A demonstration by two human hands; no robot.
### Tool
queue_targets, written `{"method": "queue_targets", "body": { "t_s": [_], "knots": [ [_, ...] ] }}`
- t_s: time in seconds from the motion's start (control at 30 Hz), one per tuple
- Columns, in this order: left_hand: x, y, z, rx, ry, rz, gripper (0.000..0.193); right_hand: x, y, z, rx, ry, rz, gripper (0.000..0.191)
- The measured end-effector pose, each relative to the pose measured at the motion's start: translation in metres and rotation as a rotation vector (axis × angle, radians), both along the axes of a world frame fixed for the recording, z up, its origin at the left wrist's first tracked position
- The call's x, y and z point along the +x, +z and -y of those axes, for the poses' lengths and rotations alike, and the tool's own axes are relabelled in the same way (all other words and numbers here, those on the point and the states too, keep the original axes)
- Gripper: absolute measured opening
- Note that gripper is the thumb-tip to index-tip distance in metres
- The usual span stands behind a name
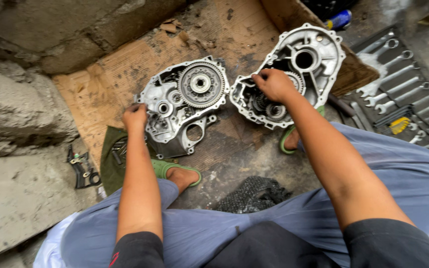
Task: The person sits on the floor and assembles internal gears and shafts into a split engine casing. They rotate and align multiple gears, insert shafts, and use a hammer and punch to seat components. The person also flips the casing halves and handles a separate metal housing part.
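Left crankcase half (182, 106): grey cast-metal housing, lying flat on a sheet of oil-stained cardboard (105, 74) on the floor. A large toothed gear (202, 84) sits in its upper part; small bearing seats and a round opening show below. The left hand (135, 116) rests at its left edge, fingers (137, 107) curled together against the rim; whether they pinch a small part cannot be told.

Right crankcase half (294, 72): matching grey casting, just beside the first, partly propped on the cardboard's raised edge. It has a wide circular bore near the top and a cluster of small gears (269, 106) in the lower cavity. The right hand (275, 84) lies over the middle of this half, fingers bent downward and close together, tips touching the inner parts near the gears.

Surroundings: a green cloth (107, 164) with small dark parts by the left hand; a row of spanners (398, 87) on a dark mat at right; green sandals (175, 171) on the person's feet.
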State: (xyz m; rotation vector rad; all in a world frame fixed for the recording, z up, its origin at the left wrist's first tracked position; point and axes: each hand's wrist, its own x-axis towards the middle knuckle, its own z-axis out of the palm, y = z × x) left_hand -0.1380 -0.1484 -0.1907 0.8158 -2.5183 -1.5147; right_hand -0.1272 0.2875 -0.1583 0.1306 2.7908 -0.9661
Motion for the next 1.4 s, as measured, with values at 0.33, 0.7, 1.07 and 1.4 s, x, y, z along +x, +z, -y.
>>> {"method": "queue_targets", "body": {
  "t_s": [0.33,0.7,1.07,1.4],
  "knots": [
    [0.007,0.017,-0.02,0.169,0.01,-0.005,0.034,0.002,0.017,-0.002,0.034,-0.005,-0.01,0.049],
    [0.002,0.012,-0.004,-0.192,0.001,0.062,0.047,-0.003,0.007,0.002,-0.016,0.018,-0.043,0.049],
    [0.002,0.014,0.005,-0.219,-0.107,0.348,0.053,-0.005,0.012,0.009,0.06,0.011,0.057,0.052],
    [0.017,0.002,-0.016,0.018,-0.461,0.991,0.028,-0.005,0.009,0.005,0.041,-0.005,0.096,0.05]
  ]
}}
